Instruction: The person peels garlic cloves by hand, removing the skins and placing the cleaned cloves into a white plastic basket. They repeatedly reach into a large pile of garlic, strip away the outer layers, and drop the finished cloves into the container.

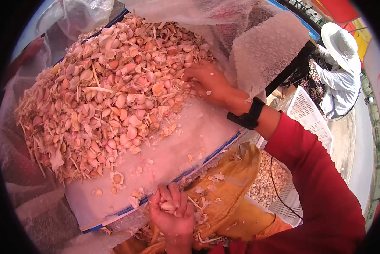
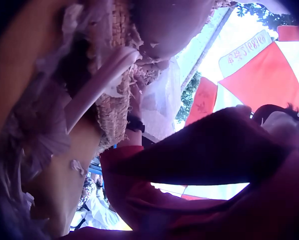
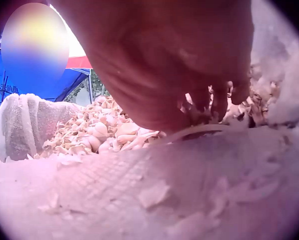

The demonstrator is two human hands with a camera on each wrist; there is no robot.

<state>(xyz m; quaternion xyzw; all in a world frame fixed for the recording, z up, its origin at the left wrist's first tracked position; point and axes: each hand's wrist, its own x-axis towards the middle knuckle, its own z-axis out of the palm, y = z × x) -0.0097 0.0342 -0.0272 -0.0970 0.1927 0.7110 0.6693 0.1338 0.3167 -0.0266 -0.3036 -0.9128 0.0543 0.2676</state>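
Note:
A big heap of garlic cloves [image 1: 113,93], mixed with loose skins and dry stalks, covers most of the board in the head view. My right hand [image 1: 213,82] is at the heap's right edge, its fingertips among the cloves. In the right wrist view the fingers [image 3: 219,102] point down at the heap and their tips are partly hidden. Low in the head view, my left hand [image 1: 173,216] is curled palm up around a few garlic cloves [image 1: 168,206], just off the board's near edge.
The pale board [image 1: 185,135] has a blue edge and scattered skins. Bubble wrap [image 1: 270,51] hangs at the back right. Below lie a yellow-orange cloth [image 1: 224,182] and a white crate [image 1: 310,112] beside loose cloves [image 1: 268,180]. A person in a white hat [image 1: 340,44] sits at right.

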